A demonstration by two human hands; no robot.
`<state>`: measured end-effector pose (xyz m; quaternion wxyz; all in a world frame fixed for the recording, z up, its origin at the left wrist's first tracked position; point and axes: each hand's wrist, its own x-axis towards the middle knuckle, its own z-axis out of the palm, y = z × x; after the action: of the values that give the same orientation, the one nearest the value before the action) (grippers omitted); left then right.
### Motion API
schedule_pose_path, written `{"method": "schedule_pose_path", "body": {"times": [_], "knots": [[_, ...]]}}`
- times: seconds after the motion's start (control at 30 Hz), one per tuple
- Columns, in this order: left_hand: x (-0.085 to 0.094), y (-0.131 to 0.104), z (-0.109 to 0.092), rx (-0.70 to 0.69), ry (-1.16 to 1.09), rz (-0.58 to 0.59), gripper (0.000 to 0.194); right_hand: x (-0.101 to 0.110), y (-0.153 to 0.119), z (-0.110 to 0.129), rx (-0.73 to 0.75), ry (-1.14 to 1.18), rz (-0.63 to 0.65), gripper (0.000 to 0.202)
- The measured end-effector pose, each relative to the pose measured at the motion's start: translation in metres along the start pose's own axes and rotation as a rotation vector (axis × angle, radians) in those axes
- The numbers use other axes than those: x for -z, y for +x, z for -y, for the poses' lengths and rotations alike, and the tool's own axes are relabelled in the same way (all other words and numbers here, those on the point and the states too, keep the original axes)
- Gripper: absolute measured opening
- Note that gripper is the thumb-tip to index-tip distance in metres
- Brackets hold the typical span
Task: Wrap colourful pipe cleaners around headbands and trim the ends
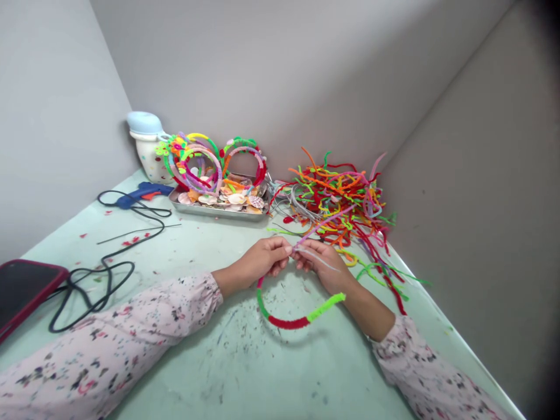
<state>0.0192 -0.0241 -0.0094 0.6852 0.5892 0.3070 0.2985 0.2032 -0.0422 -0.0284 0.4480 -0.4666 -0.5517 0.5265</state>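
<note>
Over the middle of the table, my left hand [271, 255] is closed on a headband [289, 322] wrapped in green, red and lime fuzzy stems. The headband's free end curves below my hands toward the right. My right hand [321, 259] pinches a purple pipe cleaner [326, 222] close to my left fingertips, where it meets the headband. The purple stem sticks out up and to the right. A thin pale strip, perhaps the bare band's other end, crosses my right fingers. Exactly how they join is hidden by my fingertips.
Behind stands a metal tray [219, 213] with shells and decorated headbands [203, 169]. A heap of colourful pipe cleaners [345, 192] lies back right. At left are a blue glue gun [142, 192], its black cord [114, 256], a white cup [151, 154] and a phone [28, 291].
</note>
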Motion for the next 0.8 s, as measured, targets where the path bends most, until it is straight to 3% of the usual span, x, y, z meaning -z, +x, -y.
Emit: {"method": "schedule_pose_path", "body": {"times": [0.23,0.8], "knots": [[0.0018,0.0001,0.0010,-0.016,0.104,0.030,0.024,-0.0026,-0.0008,0.0006,-0.035,0.127,0.015,0.022],[0.0006,0.0030,-0.0006,0.024,0.318,0.066,0.020,-0.0019,-0.0026,0.0013,-0.019,0.085,0.004,0.014]]}}
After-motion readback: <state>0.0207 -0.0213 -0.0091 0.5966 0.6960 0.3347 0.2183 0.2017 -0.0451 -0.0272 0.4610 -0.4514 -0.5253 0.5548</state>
